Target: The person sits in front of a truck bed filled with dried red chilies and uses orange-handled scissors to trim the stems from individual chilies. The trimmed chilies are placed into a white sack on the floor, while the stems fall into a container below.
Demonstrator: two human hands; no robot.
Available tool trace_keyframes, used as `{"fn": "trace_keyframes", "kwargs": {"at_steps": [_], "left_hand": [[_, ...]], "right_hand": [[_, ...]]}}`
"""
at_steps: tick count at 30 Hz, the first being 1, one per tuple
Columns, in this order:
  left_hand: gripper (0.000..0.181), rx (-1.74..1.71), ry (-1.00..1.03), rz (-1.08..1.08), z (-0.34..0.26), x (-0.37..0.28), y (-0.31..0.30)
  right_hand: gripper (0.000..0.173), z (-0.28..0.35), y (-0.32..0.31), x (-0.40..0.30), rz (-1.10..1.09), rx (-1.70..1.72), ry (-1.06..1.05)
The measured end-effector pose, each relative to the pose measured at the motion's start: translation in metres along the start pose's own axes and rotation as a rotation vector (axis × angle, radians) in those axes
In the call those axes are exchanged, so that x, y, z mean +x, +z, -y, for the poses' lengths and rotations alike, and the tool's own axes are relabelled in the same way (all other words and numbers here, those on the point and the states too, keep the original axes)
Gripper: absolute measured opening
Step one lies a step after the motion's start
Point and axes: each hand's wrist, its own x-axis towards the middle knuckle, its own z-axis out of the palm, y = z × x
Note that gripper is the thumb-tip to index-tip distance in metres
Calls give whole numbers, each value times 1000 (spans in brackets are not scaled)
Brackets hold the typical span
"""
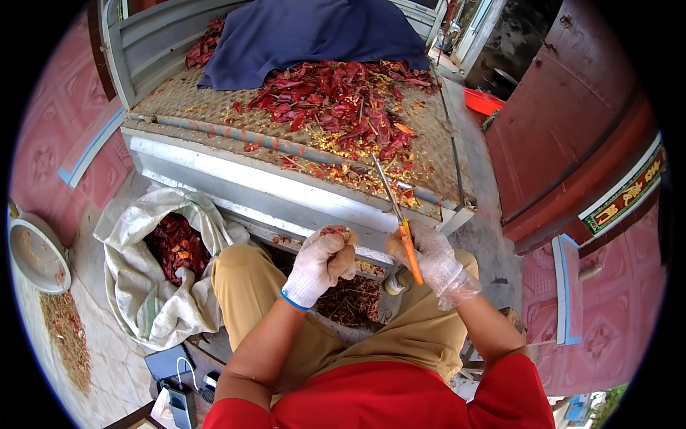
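Observation:
My left hand [324, 260], in a white knit glove, is closed in a loose fist above my lap, with a bit of red dried chili [335, 230] showing at its top. My right hand [429, 260], gloved and partly covered by thin plastic, grips a pair of scissors with orange handles [410, 252]; the blades point up and away towards the cargo bed. Dried red chilies [327, 102] and yellow seeds lie loose on the metal bed ahead, partly under a dark blue cloth [321, 35]. Between my legs, stems and chili scraps [348, 303] fill a low container.
An open white woven sack [161, 311] of dried chilies [179, 249] stands left of my knee. The metal cargo bed edge [257, 177] crosses in front. A metal basin [37, 252] is far left; a phone and power bank [179, 405] lie lower left. A red basin [482, 102] is back right.

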Motion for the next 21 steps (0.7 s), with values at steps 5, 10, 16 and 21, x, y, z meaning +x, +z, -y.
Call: {"fn": "trace_keyframes", "kwargs": {"at_steps": [5, 10, 16, 21], "left_hand": [[29, -156, -6, 30, -3, 0, -6], [32, -42, -22, -24, 4, 0, -2], [30, -160, -2, -34, 5, 5, -14], [30, -194, -24, -3, 8, 5, -17]], "right_hand": [[56, -11, -1, -29, -61, -366, -149], [53, -5, 2, -30, -137, -534, -241], [52, -4, -4, -35, -239, -547, -340], [51, -3, -6, -32, -153, -577, -283]]}}
